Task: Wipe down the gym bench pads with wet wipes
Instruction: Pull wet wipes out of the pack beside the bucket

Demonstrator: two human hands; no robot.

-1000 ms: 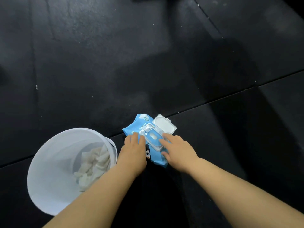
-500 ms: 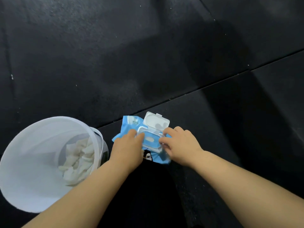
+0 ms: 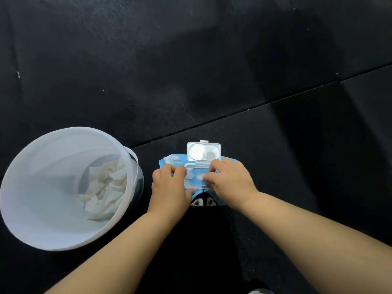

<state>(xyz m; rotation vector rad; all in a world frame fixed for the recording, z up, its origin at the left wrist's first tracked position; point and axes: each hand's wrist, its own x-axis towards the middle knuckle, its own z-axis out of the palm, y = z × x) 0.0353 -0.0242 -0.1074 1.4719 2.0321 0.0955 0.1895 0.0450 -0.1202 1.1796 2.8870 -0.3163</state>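
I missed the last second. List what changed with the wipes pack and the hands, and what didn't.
The wet wipes pack, skewed a second ago, now lies square to the person. The right hand moved its fingertips onto the dispensing opening. The left hand still pins the pack; its lid stays open, no wipe out. The white bin of used wipes is unchanged.

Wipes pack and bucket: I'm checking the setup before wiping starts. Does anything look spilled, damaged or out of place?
Nothing stands out. The wipes pack lies flat on the black floor, lid flipped open, both hands on it. The white bucket beside it holds crumpled wipes; none lie on the floor.
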